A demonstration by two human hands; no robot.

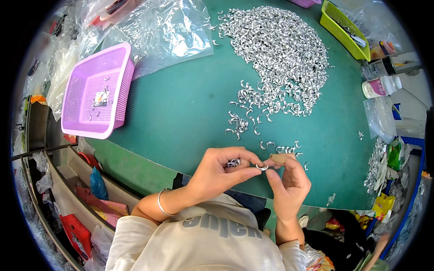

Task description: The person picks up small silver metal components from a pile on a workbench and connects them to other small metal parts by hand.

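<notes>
Near the table's front edge, my left hand (pixel 230 171) pinches a small, shiny, curved metal piece (pixel 262 167) between thumb and forefinger. More curved metal pieces (pixel 233 163) sit in the bend of its other fingers. My right hand (pixel 289 183) meets it from the right, thumb and forefinger closed at the other end of the same piece. A brown strip (pixel 281 158) lies at the right forefinger; whether it is wrapped on or held I cannot make out. Just beyond my hands, a few loose metal pieces (pixel 285 149) lie on the green table (pixel 181 122).
A large heap of the same metal pieces (pixel 285 54) covers the back right. At the left stands a pink-purple basket (pixel 122 90) holding a few pieces. Clear plastic sheeting (pixel 172 40) lies behind it. A yellow-green basket (pixel 346 34) and a white bottle (pixel 379 86) line the right edge.
</notes>
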